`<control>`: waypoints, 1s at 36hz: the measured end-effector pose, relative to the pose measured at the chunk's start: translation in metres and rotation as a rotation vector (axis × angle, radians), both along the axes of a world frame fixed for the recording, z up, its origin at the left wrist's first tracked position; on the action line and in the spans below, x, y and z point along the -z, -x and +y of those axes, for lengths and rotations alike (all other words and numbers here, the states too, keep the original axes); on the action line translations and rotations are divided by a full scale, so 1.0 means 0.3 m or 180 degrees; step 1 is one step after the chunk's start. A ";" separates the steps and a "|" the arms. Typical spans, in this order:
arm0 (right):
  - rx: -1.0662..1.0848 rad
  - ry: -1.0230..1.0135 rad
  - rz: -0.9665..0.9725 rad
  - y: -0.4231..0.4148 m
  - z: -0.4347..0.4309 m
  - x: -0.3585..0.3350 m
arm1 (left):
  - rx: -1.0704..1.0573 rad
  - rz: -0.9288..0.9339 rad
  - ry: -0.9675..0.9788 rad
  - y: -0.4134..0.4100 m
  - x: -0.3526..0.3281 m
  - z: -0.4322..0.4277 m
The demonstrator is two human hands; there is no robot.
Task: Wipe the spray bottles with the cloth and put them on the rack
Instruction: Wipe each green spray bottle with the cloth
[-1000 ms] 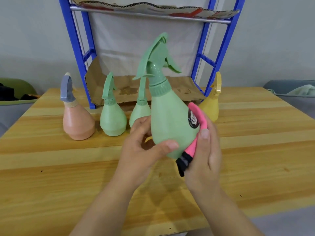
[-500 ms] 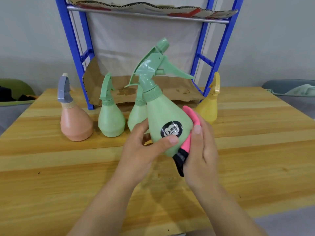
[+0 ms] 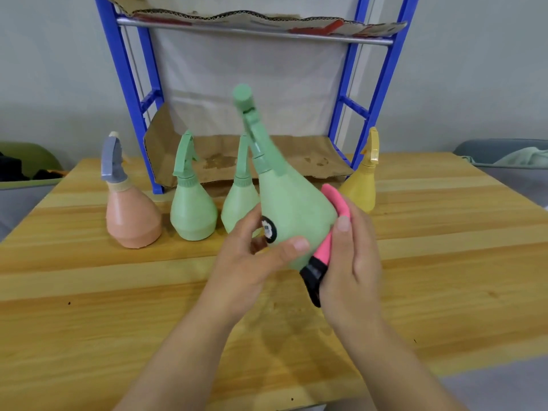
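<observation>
A green spray bottle (image 3: 292, 209) is held above the wooden table (image 3: 89, 307), tilted with its nozzle pointing up and away. My left hand (image 3: 252, 262) grips its lower body, thumb across the front beside the black round label. My right hand (image 3: 353, 259) presses a pink and black cloth (image 3: 329, 232) against the bottle's right side, fingers fairly straight. Behind stand a peach bottle (image 3: 132, 215) with a grey trigger, two green bottles (image 3: 192, 212) (image 3: 238, 200) and a yellow bottle (image 3: 361, 188). The blue rack (image 3: 127, 93) stands at the back.
Brown cardboard (image 3: 296, 158) lines the rack's lower shelf, and another sheet lies on the upper shelf (image 3: 267, 22). A green bin (image 3: 26, 164) sits left of the table and a grey bin (image 3: 510, 155) with pale cloth at the right.
The held bottle has turned in my hands: its label swung from the right side across the front to the left, and the trigger now points away. The cloth stays against its right side.
</observation>
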State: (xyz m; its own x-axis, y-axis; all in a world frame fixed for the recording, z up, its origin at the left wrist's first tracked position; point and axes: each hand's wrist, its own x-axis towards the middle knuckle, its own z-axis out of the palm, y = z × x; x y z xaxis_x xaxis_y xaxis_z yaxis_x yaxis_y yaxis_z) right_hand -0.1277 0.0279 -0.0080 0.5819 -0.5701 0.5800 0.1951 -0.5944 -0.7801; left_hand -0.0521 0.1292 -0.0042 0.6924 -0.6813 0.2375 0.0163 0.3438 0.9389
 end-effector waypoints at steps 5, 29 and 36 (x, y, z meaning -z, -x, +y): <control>-0.0101 0.0103 -0.0108 0.010 -0.009 -0.006 | -0.0252 0.0121 0.0136 -0.004 0.019 0.008; -0.0713 -0.1806 0.0111 0.036 0.011 -0.020 | -0.0679 -0.0289 0.0228 0.039 0.006 0.010; -0.0830 -0.2866 0.0553 0.034 0.002 -0.034 | -0.0877 -0.0595 0.0017 0.032 -0.006 0.014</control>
State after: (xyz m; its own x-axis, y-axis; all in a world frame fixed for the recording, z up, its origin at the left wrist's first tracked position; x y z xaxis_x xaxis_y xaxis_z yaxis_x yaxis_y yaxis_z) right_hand -0.1379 0.0286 0.0021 0.7905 -0.6006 -0.1201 0.0751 0.2896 -0.9542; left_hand -0.0616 0.1335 -0.0024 0.7947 -0.4728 0.3808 -0.2503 0.3162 0.9151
